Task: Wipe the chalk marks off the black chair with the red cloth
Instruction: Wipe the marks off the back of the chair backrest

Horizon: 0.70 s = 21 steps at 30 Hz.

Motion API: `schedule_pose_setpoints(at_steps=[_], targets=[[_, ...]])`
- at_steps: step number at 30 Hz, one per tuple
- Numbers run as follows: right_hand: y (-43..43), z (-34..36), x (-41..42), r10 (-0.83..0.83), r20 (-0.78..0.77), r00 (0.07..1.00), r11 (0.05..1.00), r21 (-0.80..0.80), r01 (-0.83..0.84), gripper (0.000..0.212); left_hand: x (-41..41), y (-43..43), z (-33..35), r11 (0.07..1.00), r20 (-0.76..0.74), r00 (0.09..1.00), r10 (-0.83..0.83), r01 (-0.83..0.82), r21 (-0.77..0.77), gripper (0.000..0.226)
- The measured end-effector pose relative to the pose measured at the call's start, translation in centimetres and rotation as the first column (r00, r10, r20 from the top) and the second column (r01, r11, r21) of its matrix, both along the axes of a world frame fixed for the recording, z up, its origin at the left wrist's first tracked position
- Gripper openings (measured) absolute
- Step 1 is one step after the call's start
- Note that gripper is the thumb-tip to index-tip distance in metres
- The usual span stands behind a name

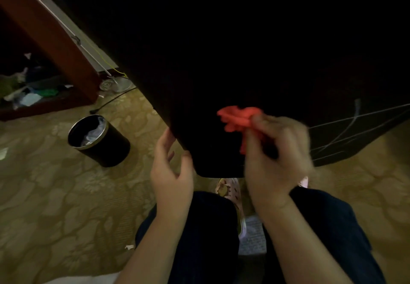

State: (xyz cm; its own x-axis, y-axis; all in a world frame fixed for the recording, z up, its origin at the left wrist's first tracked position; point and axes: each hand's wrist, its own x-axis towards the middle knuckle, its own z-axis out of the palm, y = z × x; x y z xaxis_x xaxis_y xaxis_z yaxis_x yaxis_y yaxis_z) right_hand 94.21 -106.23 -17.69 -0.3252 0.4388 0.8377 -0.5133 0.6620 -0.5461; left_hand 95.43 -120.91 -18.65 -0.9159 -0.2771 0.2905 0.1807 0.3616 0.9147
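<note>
The black chair fills the upper middle of the head view, its dark surface sloping down to a rounded corner near my hands. White chalk marks run in lines across its lower right part. My right hand is shut on the bunched red cloth, which lies against the chair left of the chalk lines. My left hand grips the chair's left edge near the corner, thumb on the front. The right hand is blurred.
A black round waste bin with crumpled paper stands on the patterned carpet to the left. A reddish wooden frame with clutter under it lies at the far left. My dark trouser legs and a patterned slipper are below.
</note>
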Motion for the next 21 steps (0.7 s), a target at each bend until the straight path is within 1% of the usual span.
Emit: schedule_pose_setpoints(at_steps=[2,3,5,7,9,10,11,12,14,15,16,18,21], targets=[[-2.3,-1.3,-0.3,0.085,0.085,0.993,0.989,0.114,-0.094,0.002,0.1,0.0,0.1,1.0,0.005,1.0,0.024,-0.024,0.004,0.047],[-3.1,-2.0,-0.3,0.112,0.126,0.986,0.98,0.15,-0.131,0.001,0.1,0.0,0.2,0.999,0.01,0.999,0.035,-0.035,0.011,0.046],[-3.5,-2.7,-0.3,0.118,0.163,0.98,0.976,0.164,-0.145,0.003,0.2,-0.2,0.3,0.999,0.016,0.999,0.043,-0.044,0.03,0.041],[-1.8,-2.4,-0.1,0.09,0.128,0.988,0.984,0.138,-0.108,0.005,0.1,-0.3,0.3,0.999,0.014,0.999,0.035,-0.035,0.032,0.039],[1.2,-1.6,0.5,0.03,0.094,0.995,0.995,0.096,-0.039,0.018,0.0,-0.1,0.0,1.0,0.008,1.0,0.017,-0.017,0.005,0.04],[2.9,-1.3,0.8,-0.029,0.086,0.996,0.998,0.066,0.023,0.023,0.1,0.1,-0.2,1.0,0.0,1.0,0.019,-0.019,-0.017,0.041],[4.6,-1.0,1.1,-0.101,0.088,0.991,0.995,0.016,0.1,0.024,0.2,0.3,-0.2,0.999,-0.022,0.999,0.03,-0.031,-0.027,0.041],[6.0,-0.8,1.2,-0.171,0.102,0.98,0.983,-0.056,0.177,0.02,0.3,0.5,-0.2,0.998,-0.076,0.996,0.054,-0.057,-0.038,0.04],[7.2,-0.3,0.8,-0.265,0.126,0.956,0.933,-0.216,0.288,0.014,0.6,0.7,-0.1,0.984,-0.283,0.956,0.081,-0.122,-0.128,0.038],[6.9,-0.3,0.6,-0.28,0.12,0.953,0.917,-0.261,0.302,0.013,0.9,0.8,-0.1,0.967,-0.37,0.927,0.055,-0.142,-0.21,0.036],[6.1,-0.3,0.4,-0.27,0.107,0.957,0.917,-0.276,0.289,0.012,1.2,1.1,-0.3,0.944,-0.419,0.908,0.007,-0.145,-0.297,0.035],[4.1,-0.5,0.2,-0.217,0.087,0.972,0.939,-0.254,0.232,0.01,1.8,1.8,-0.6,0.901,-0.414,0.906,-0.091,-0.102,-0.422,0.037],[2.1,-1.0,0.4,-0.107,0.082,0.991,0.98,-0.159,0.119,0.016,1.8,2.8,-0.7,0.863,-0.353,0.924,-0.146,-0.055,-0.502,0.043]])
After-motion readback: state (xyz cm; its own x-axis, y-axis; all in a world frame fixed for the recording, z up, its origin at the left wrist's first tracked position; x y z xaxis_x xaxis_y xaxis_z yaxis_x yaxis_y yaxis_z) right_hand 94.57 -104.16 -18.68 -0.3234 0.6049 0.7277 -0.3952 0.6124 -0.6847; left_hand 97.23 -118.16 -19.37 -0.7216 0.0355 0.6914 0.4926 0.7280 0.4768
